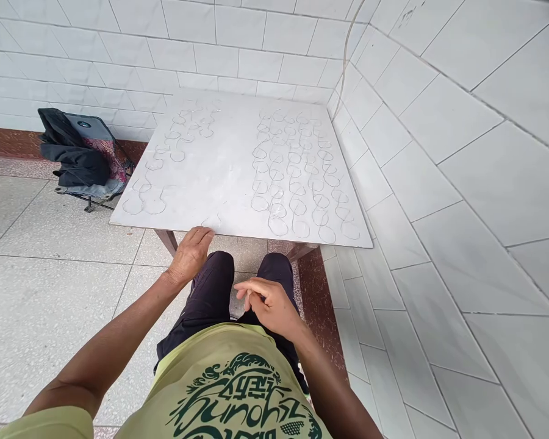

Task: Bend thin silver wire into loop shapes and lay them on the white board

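A white tabletop (229,177) stands in front of my knees. Many thin, dark, curved loops, like bent wire or thread, lie on it in rows, with a group of loops (297,177) at the right and a sparser group (178,134) at the left. My left hand (193,249) is at the front edge, fingers together and curled, the tips by a single thin loop (211,222). Whether they grip it is too fine to see. Over my lap, my right hand (266,300) has thumb and fingers drawn together in a pinch; anything between them is hidden.
A folding chair (103,143) with dark cloth (75,161) on it stands left of the table. White tiled walls (421,201) rise behind and close along the right side. A thin cable (345,55) hangs in the corner. Speckled floor tiles (73,238) lie to the left.
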The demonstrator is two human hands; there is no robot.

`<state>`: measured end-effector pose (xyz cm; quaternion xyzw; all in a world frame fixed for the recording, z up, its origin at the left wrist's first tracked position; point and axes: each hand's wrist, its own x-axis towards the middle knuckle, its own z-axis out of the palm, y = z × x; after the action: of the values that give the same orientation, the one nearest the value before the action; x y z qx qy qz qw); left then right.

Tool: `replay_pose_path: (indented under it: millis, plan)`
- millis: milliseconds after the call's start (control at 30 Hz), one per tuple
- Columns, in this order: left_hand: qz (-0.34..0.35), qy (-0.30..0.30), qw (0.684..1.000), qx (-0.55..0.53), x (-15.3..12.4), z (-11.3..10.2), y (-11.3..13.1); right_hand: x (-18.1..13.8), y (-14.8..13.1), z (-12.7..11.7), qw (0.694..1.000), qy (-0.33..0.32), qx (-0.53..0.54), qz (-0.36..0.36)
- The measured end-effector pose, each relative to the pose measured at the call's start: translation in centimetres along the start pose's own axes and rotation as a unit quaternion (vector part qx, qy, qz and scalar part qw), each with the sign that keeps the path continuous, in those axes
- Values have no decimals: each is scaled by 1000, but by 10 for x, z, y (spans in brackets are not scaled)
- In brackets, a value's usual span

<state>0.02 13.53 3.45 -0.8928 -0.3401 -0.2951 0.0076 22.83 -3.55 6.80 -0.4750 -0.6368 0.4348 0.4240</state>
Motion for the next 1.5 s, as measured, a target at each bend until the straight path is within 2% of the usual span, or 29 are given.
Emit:
replay_pose_path:
  millis: [200,367,467,633,733,833,1000,1067,1133,1200,1233,1267,1333,1400,1433,1467,1500]
  plan:
    - [32,-28,999,-25,6,-6,-9,17,31,7,991,35,81,104]
    - [80,-17,997,-19,7,-11,-9,37,47,11,957,67,211,187]
    - [75,5,996,-47,3,-12,4,50,45,12,932,89,290,200]
    - [74,25,987,-139,-15,-13,42,68,41,14,897,123,381,190]
    - [93,32,979,-177,-26,-13,62,69,43,14,880,134,419,180]
    - [103,17,974,-201,-34,-10,73,65,46,13,874,174,424,163]
    - [50,-21,978,-202,-39,-8,83,54,46,9,870,221,412,154]
    - [4,-30,977,-213,-40,-10,92,50,46,8,872,231,407,147]
    - [-72,-24,967,-243,-41,-13,105,48,47,8,875,239,399,137]
    - [-185,-2,938,-292,-42,-14,116,46,48,8,879,240,392,127]
    - [-253,6,911,-326,-42,-13,121,46,49,8,882,238,389,122]
    - [-322,6,873,-367,-41,-12,124,45,49,8,884,236,387,118]
    - [-437,-30,766,-470,-38,-9,127,44,49,9,888,229,379,120]
    - [-496,-76,651,-569,-33,-6,125,43,48,10,893,217,372,130]
    - [-505,-83,609,-606,-30,-6,124,42,48,11,895,210,371,134]
    - [-506,-79,581,-633,-27,-6,124,41,47,11,895,202,373,135]
    - [-502,-67,566,-650,-25,-7,123,40,47,11,895,194,379,134]
